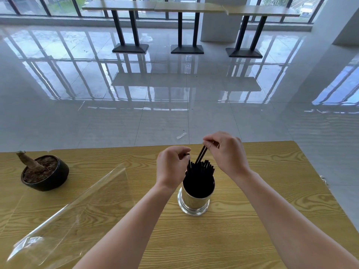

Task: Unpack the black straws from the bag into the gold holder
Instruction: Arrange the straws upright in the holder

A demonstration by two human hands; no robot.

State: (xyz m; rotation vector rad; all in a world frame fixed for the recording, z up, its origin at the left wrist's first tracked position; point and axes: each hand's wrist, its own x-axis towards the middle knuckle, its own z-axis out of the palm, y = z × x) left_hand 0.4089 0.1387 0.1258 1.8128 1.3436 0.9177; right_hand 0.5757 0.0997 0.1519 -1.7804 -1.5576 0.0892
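Gold and shiny, the cylindrical metal holder (194, 202) stands upright on the wood-grain bench (252, 220), packed with thin black plastic straws (201, 168) whose tips poke above its rim. Above the holder, the right hand (225, 152) pinches two slanted straws between thumb and fingertips. Just left of the holder's mouth, the left hand (172, 166) has curled fingers that seem to pinch one straw's top end. Well to the holder's left lies the clear plastic bag (77, 200), flat and seemingly empty. Best to steer the slanted pair upright into a gap and release only once their lower ends sit inside, steadying the neighbours.
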